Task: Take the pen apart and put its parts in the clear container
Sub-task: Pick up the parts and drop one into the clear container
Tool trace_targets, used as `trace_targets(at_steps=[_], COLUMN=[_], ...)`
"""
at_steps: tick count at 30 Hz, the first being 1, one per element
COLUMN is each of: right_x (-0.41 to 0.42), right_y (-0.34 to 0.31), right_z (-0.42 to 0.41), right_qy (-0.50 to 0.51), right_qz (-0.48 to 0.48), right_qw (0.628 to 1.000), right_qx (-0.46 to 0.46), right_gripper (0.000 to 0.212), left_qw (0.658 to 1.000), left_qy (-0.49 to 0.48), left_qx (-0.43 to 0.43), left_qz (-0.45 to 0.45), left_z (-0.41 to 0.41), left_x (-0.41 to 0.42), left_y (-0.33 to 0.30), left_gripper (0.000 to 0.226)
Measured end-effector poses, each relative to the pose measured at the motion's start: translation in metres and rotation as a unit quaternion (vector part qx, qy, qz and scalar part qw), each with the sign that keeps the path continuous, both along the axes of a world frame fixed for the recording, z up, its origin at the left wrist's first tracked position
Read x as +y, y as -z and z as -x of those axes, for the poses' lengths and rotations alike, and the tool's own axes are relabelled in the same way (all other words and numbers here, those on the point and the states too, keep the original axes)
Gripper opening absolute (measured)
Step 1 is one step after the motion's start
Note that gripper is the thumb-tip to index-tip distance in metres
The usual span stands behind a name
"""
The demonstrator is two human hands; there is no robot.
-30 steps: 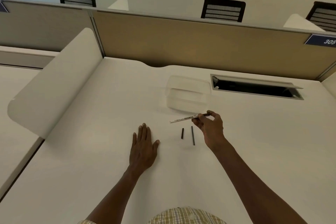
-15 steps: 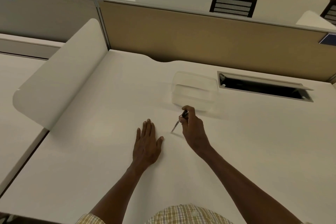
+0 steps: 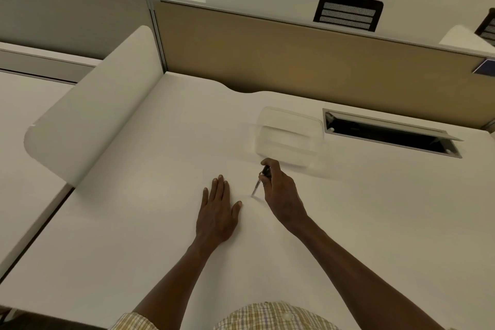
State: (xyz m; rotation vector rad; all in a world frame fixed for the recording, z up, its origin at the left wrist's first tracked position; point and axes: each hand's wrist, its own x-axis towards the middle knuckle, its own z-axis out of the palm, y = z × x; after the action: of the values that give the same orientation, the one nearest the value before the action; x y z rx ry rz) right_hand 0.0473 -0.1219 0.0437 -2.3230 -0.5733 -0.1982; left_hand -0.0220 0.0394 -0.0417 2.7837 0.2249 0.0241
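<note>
My right hand (image 3: 281,193) grips the pen barrel (image 3: 257,185) near its black upper end, fingers curled round it. The barrel stands tilted, its lower tip touching the white desk (image 3: 134,222). My left hand (image 3: 218,209) lies flat on the desk, fingers straight, just left of the barrel's tip and apart from it. The clear container (image 3: 289,135) sits on the desk a short way beyond my right hand, and I see nothing inside it. The two small dark pen parts seen earlier on the desk are hidden under my right hand.
A rectangular cable slot (image 3: 391,132) with its flap raised opens in the desk right of the container. A tan partition (image 3: 294,61) closes the back of the desk. A curved white divider (image 3: 91,115) stands along the left side.
My right hand has turned the pen barrel from lying sideways to standing tilted with its tip on the desk, moving left over the two small dark parts. My left hand has stayed flat.
</note>
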Motion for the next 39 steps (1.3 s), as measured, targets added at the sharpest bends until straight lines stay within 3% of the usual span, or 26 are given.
trace_targets(at_steps=[20, 39], right_x=[0.009, 0.006], right_y=[-0.007, -0.035], right_z=[-0.006, -0.009], right_qy=[-0.041, -0.013], right_qz=[0.049, -0.006], right_qw=[0.998, 0.999], right_qx=[0.0, -0.043], right_gripper=[0.033, 0.038], left_qw=[1.0, 1.0], left_qy=[-0.001, 0.0], left_qx=[-0.002, -0.001], left_qz=[0.005, 0.005], left_z=[0.001, 0.001], left_x=[0.001, 0.0], left_y=[-0.001, -0.002], left_gripper=[0.071, 0.071])
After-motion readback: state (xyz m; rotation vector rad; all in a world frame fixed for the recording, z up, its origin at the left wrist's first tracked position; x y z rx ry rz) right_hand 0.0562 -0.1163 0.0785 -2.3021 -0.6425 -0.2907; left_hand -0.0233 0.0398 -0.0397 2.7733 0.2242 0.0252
